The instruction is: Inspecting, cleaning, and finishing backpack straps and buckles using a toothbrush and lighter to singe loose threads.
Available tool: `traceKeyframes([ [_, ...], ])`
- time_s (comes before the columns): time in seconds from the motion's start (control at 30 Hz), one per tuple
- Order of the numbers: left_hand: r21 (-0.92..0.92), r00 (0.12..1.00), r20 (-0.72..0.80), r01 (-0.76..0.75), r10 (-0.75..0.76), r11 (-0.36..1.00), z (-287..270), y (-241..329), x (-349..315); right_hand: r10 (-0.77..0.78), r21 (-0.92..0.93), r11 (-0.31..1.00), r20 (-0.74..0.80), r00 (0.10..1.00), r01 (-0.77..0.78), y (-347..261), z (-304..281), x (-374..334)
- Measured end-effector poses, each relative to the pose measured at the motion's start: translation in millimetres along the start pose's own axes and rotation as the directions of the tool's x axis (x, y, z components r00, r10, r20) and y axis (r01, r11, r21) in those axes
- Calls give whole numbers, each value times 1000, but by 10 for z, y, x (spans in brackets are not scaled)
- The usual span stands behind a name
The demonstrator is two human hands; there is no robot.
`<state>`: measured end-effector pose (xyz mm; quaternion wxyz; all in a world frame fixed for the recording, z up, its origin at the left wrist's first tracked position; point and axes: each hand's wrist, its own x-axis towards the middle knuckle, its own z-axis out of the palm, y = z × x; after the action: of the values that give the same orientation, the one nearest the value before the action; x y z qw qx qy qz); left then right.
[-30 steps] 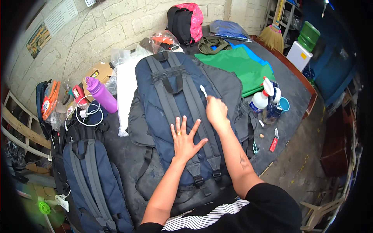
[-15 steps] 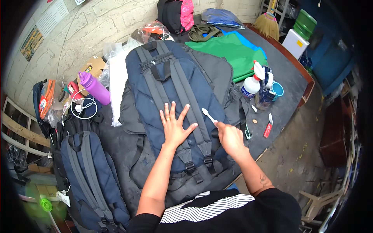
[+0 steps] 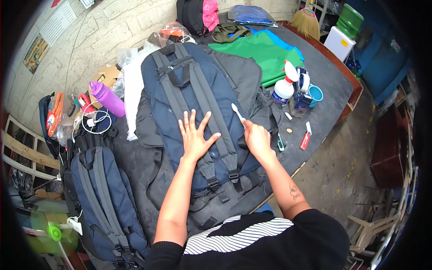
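A large navy backpack (image 3: 220,92) with grey shoulder straps lies flat on the dark table, straps facing up. My left hand (image 3: 196,140) rests on it with fingers spread, pressing over the straps near its lower middle. In my right hand (image 3: 257,143) is a white toothbrush (image 3: 237,111), held by its handle with the fingers closed round it. The brush head touches or sits just above the navy fabric, right of the right strap. Most of the handle is hidden in my grip.
To the right stand a white spray bottle (image 3: 283,90) and a teal cup (image 3: 316,95). A red-handled cutter (image 3: 306,137) and a green brush (image 3: 281,143) lie nearby. Another navy backpack (image 3: 105,189) and a purple bottle (image 3: 108,99) are at left. Green fabric (image 3: 256,56) lies beyond.
My right hand has moved the toothbrush a little farther up along the backpack's right side. My left hand stays at the same spot on it. The whole view has shifted slightly.
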<state>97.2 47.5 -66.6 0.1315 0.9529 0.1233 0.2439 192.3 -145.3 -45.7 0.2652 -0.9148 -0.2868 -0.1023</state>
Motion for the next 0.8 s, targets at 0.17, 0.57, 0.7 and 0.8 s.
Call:
traceKeyframes([
  [0.17, 14, 1000, -11, -27, 28, 1000, 3, 1, -14, 127, 24, 991, 39, 991, -128, -15, 11, 110],
  [0.57, -411, 870, -347, 194, -350, 891, -441, -607, -205, 248, -37, 963, -278, 928, -268, 1614, -417, -643],
  [0.7, -713, 656, 102, 573, -748, 405, -362, -1120, -646, 84, -397, 894, -310, 947, -209, 1421, -453, -824],
  [0.8, -665, 568, 241, 687, -787, 292, -496, -887, -591, 35, -182, 980, -247, 968, -82, 1314, -329, -825],
])
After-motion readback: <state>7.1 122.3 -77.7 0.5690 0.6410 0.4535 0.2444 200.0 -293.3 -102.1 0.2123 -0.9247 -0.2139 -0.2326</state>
